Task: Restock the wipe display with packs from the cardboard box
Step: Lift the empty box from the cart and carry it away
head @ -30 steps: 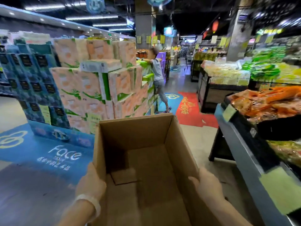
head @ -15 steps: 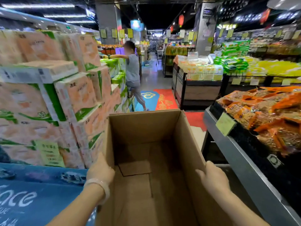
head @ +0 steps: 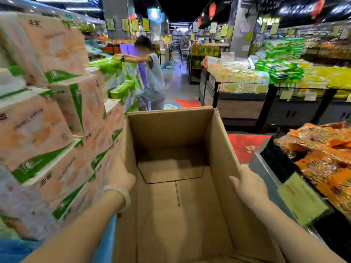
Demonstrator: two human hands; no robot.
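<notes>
I hold an open brown cardboard box (head: 171, 128) in front of me, and nothing shows inside it but its bare bottom flaps. My left hand (head: 118, 177), with a pale bracelet on the wrist, grips the box's left wall. My right hand (head: 248, 186) grips the right wall, thumb over the rim. Close on my left rises a tall stack of pink and green packs (head: 53, 118), blurred by motion. Bright green packs (head: 115, 76) lie further along the same display.
A person (head: 152, 73) in a grey sleeveless top stands ahead in the aisle, reaching onto the green packs. A metal-edged bin of orange snack bags (head: 321, 156) sits close on my right. Shelves of yellow and green goods (head: 266, 76) line the far right.
I have walked forward along the aisle with the box. The pink pack stack is now close at my left and the person ahead looks larger. Both hands keep their grip.
</notes>
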